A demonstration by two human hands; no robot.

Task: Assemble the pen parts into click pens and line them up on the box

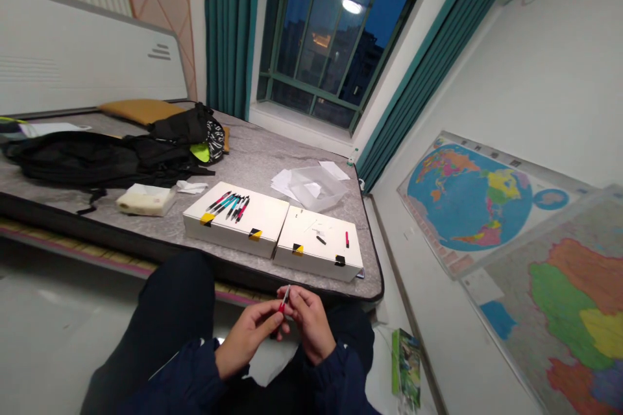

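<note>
In front of my lap, my left hand [252,335] pinches a partly assembled red pen [281,306] between thumb and fingers. My right hand [309,323] closes on the same pen near its thin pale upper end; the fingers hide much of it. Just beyond lie two white boxes side by side. On the right box [302,228] are a red pen barrel [347,239], a black pen piece [321,240] and several tiny parts. Several assembled pens [228,206] in red, blue and black lie in a row on the left box [265,213].
A clear plastic bin [324,191] with white papers stands behind the boxes on the grey mattress [248,149]. To the left are a tissue pack [146,200] and a black backpack [107,159]. A green carton [406,363] stands by the wall at right.
</note>
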